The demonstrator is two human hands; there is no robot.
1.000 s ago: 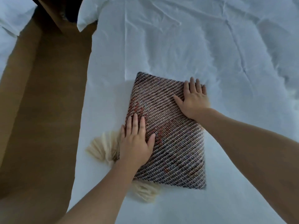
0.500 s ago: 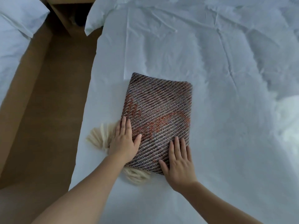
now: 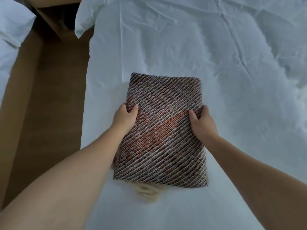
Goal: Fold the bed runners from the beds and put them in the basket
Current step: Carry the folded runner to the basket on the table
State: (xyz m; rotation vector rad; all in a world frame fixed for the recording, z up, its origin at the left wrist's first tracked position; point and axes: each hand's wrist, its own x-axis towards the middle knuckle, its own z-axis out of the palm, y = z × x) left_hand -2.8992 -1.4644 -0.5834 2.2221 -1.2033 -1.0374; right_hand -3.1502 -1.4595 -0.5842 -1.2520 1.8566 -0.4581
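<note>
The folded bed runner point(image 3: 163, 127) is a thick rectangle of brown, white and orange diagonal weave, over the white bed point(image 3: 216, 63). Cream tassels point(image 3: 147, 191) hang out from under its near edge. My left hand point(image 3: 125, 117) grips its left edge, thumb on top and fingers underneath. On the opposite edge my right hand point(image 3: 202, 121) holds it the same way. The runner looks raised a little toward me between both hands. No basket is in view.
A brown floor aisle point(image 3: 46, 105) runs along the bed's left side. A second white bed point(image 3: 10, 39) shows at the far left. A pillow corner point(image 3: 84, 22) overhangs the aisle near a dark wooden nightstand point(image 3: 56, 17) at the top.
Both hands were pressing flat on top of the runner; now they have shifted to its left and right edges and closed on it. The runner has come nearer to me.
</note>
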